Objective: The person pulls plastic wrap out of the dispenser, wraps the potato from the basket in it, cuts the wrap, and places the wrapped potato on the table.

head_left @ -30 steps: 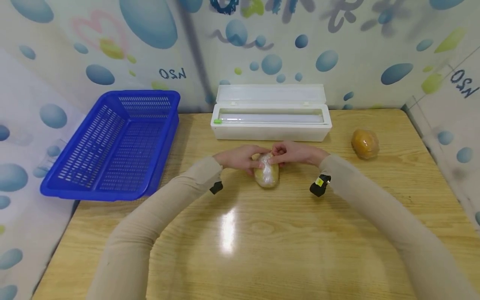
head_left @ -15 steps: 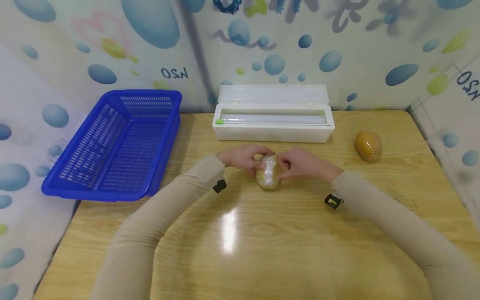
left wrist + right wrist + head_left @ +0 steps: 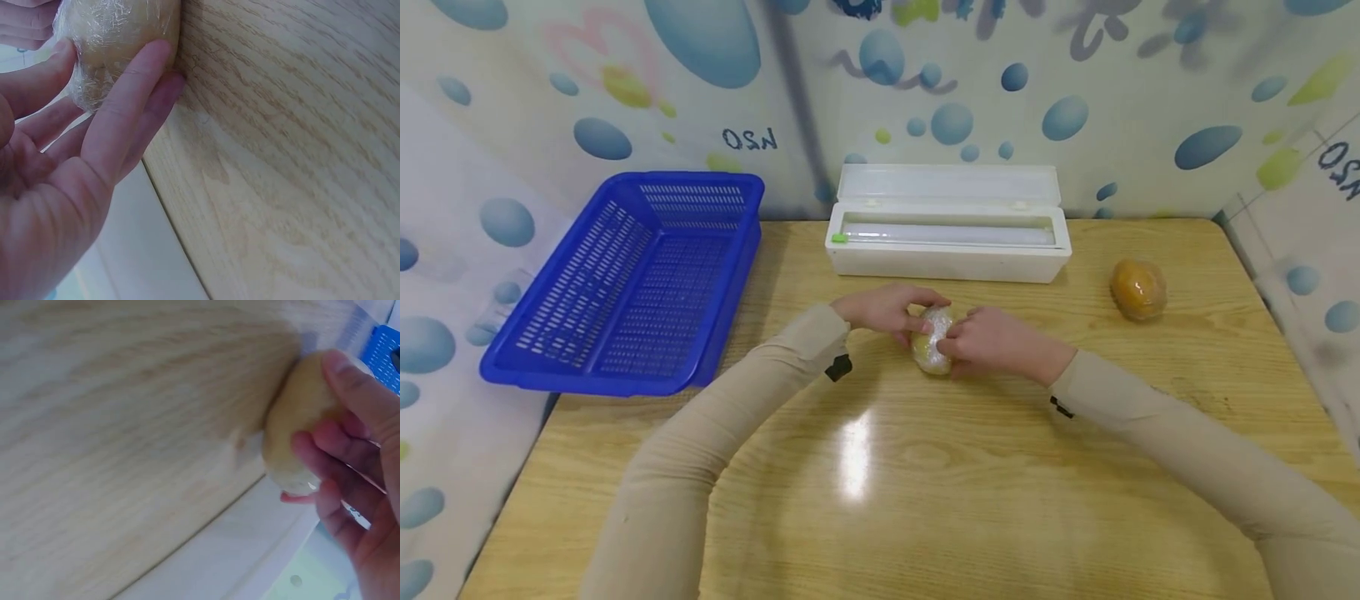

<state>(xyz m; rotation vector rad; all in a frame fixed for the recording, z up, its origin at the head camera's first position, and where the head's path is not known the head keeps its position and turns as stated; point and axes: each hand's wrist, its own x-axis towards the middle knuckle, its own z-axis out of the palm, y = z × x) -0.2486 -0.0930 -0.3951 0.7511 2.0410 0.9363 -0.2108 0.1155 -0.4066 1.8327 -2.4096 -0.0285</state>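
A pale yellow, potato-like oval (image 3: 929, 360) wrapped in shiny cling film rests on the wooden table, between both hands. My left hand (image 3: 883, 308) grips its left side, thumb on top; in the left wrist view its fingers lie along the wrapped surface. From the right, my right hand (image 3: 1000, 342) holds it too, fingertips on the film near the middle of the top. The right wrist view shows the right thumb (image 3: 350, 375) on one side of the oval and the fingers curled against it. Part of the far end is hidden behind the fingers.
Behind the hands stands a white cling film box (image 3: 951, 262) with its lid up, a film roll inside and a green slider (image 3: 839, 238) at its left. A wrapped orange-yellow round fruit (image 3: 1138, 289) lies at the right. At the left is a blue plastic basket (image 3: 730, 292).
My right hand first draws back to the right from the far end of the wrapped oval, then comes in over its right side. The left hand keeps its hold.
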